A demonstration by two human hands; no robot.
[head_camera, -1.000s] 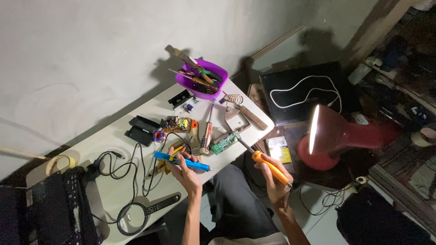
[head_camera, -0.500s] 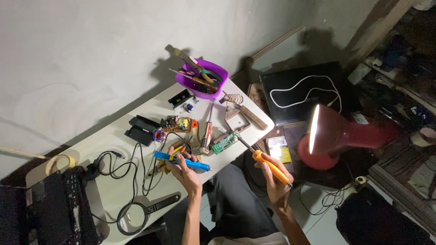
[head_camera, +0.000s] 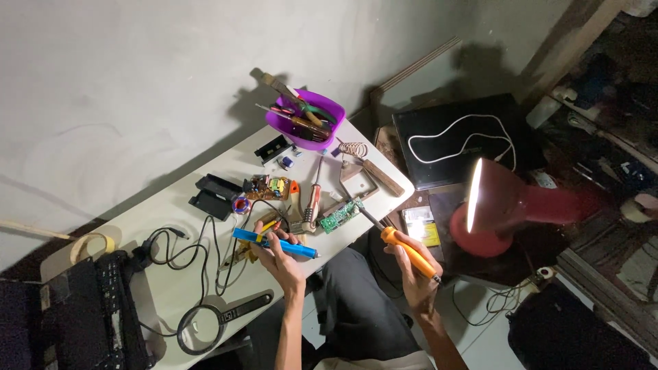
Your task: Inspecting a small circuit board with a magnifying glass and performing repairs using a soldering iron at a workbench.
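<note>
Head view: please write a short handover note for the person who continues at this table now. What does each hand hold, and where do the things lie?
Left hand: holds a blue pen-shaped tool over the table's near edge.
Right hand: grips an orange-handled soldering iron, its tip pointing toward the green circuit board on the white table.
Nearby: a red-handled screwdriver beside the board, a purple tub of tools at the far edge, a magnifying glass near the person.
Done and left: I cannot tell whether any joint is worked; the iron's tip looks just short of the board.

Left hand [head_camera: 279,255] gripping blue tool [head_camera: 274,243], right hand [head_camera: 410,268] gripping orange-handled soldering iron [head_camera: 408,252], green circuit board [head_camera: 340,216] between.
</note>
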